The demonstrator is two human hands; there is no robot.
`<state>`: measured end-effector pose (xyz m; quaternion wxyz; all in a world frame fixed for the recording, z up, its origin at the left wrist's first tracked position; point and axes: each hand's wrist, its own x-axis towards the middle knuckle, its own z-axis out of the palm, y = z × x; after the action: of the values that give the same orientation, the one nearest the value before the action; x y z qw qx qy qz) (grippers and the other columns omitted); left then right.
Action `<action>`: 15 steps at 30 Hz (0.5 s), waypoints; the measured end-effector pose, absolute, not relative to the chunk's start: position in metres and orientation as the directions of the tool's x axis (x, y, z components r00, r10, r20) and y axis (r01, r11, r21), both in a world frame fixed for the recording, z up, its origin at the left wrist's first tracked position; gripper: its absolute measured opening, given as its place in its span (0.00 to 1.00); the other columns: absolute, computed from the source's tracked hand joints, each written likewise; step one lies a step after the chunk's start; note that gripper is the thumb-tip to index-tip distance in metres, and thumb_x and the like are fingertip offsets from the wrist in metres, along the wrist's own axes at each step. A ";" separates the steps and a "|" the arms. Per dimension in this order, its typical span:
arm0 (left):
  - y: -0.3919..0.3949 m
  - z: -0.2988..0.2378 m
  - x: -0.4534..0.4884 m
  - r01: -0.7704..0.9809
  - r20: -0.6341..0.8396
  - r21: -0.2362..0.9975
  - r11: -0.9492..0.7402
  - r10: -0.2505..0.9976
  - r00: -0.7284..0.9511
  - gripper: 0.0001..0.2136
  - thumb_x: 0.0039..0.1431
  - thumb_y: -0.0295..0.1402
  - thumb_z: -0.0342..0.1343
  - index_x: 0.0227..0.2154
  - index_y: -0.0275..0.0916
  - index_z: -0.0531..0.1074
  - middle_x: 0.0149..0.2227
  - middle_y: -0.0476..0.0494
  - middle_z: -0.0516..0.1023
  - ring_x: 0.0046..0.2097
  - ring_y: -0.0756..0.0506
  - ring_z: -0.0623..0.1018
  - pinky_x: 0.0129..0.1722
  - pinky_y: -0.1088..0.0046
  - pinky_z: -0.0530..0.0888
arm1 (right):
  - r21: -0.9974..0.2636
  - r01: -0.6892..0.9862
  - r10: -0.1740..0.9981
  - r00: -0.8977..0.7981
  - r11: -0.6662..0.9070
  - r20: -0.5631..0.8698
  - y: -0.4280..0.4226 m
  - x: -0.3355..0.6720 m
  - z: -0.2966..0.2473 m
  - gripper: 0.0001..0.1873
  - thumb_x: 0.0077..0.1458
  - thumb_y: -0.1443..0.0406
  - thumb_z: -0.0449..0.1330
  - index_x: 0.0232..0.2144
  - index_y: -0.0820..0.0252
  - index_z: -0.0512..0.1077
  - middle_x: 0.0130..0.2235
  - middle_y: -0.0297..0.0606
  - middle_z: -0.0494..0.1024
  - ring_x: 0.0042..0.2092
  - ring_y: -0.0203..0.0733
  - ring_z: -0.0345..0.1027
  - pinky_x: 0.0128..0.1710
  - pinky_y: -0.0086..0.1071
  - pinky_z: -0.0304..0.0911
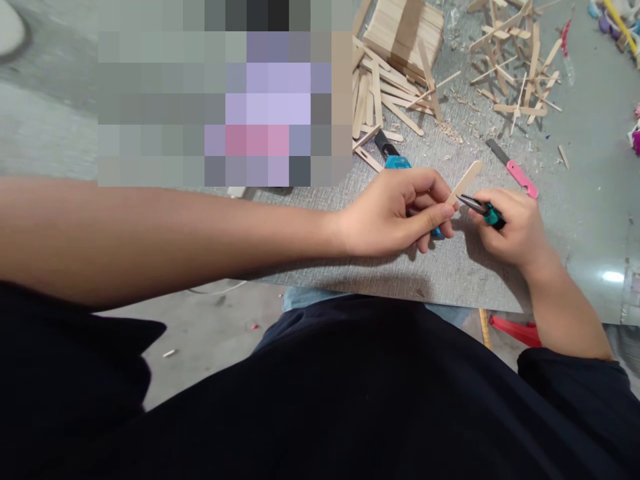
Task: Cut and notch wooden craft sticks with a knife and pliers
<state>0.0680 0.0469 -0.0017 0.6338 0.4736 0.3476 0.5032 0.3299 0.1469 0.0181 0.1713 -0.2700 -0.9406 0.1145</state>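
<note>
My left hand (400,207) pinches a pale wooden craft stick (466,179) between thumb and fingers, its rounded end tilted up to the right. In my right hand (515,223) is a pair of pliers (483,208) with dark jaws and green-and-black handles. The tips of the jaws are at the stick's lower part, close to my left fingertips; whether they bite into it I cannot tell. Under and behind my left hand lies a blue tool with a black end (397,160), mostly covered by the hand.
A banded bundle of craft sticks (405,33) and loose sticks (370,93) lie at the back. Joined stick pieces (525,67) stand farther right. A pink-handled folding knife (520,177) rests open on the grey table (330,270). Part of the upper left is pixelated.
</note>
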 end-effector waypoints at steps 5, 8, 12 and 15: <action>0.047 -0.001 0.068 -0.291 -0.004 0.954 0.075 0.971 0.239 0.09 0.75 0.31 0.68 0.40 0.41 0.73 0.32 0.48 0.88 0.22 0.53 0.81 0.21 0.80 0.79 | -0.321 0.445 0.533 -0.796 0.836 0.286 0.144 0.328 0.017 0.03 0.71 0.62 0.64 0.41 0.52 0.78 0.34 0.35 0.84 0.33 0.43 0.75 0.36 0.39 0.64; 0.047 0.000 0.068 -0.282 -0.002 0.957 0.072 0.971 0.239 0.08 0.75 0.31 0.68 0.40 0.41 0.73 0.32 0.49 0.88 0.23 0.53 0.81 0.22 0.80 0.79 | -0.330 0.444 0.538 -0.791 0.833 0.293 0.144 0.328 0.017 0.04 0.71 0.62 0.64 0.41 0.52 0.78 0.34 0.35 0.84 0.34 0.43 0.75 0.36 0.39 0.63; 0.049 0.000 0.066 -0.272 -0.005 0.959 0.078 0.966 0.260 0.08 0.74 0.31 0.67 0.40 0.41 0.73 0.31 0.49 0.87 0.23 0.52 0.81 0.22 0.79 0.79 | -0.347 0.445 0.544 -0.791 0.825 0.279 0.144 0.328 0.017 0.02 0.69 0.63 0.64 0.41 0.52 0.78 0.35 0.35 0.84 0.34 0.43 0.74 0.36 0.39 0.63; 0.050 -0.001 0.065 -0.244 -0.019 0.966 0.088 0.963 0.270 0.08 0.74 0.29 0.66 0.39 0.42 0.73 0.31 0.48 0.87 0.23 0.52 0.81 0.23 0.78 0.79 | -0.351 0.451 0.548 -0.794 0.821 0.262 0.144 0.327 0.018 0.03 0.69 0.62 0.64 0.41 0.52 0.78 0.34 0.35 0.84 0.33 0.43 0.73 0.36 0.39 0.63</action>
<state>0.0652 0.0497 -0.0005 0.6355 0.4806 0.3741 0.4746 0.3275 0.1437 0.0176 0.1785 -0.2665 -0.9372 0.1367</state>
